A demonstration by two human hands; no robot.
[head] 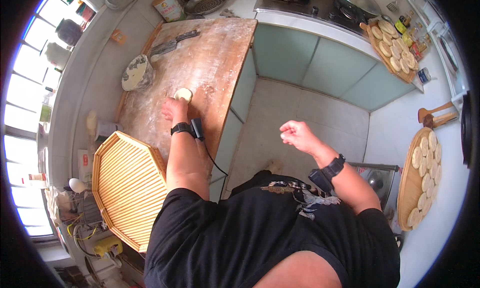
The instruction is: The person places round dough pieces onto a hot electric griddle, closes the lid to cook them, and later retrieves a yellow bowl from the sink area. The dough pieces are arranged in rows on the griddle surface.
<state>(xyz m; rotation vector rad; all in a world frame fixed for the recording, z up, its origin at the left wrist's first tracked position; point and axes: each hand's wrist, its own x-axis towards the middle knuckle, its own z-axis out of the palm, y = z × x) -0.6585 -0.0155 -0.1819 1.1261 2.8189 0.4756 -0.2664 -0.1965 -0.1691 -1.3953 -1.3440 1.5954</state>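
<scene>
My left hand [175, 109] is over the floured wooden board [210, 51], its fingers at the near edge of a round, flat piece of pale dough [183, 95]. Whether they grip the dough or only touch it is hard to tell. My right hand [299, 136] is raised off the board, above the floor, with its fingers curled and nothing visible in them. Beyond the dough, towards the wall side, stands a flour-coated bowl [138, 73] with pale contents. Farther off, a cleaver [174, 43] lies flat on the board.
An octagonal slatted bamboo tray [129, 190] is beside my left arm. Flat breads lie on a wooden tray [397, 71] by the gas stove [315, 12], and more on a woven tray [407, 198] at right. A frying pan [206, 2] and a large tin [168, 6] stand behind the board.
</scene>
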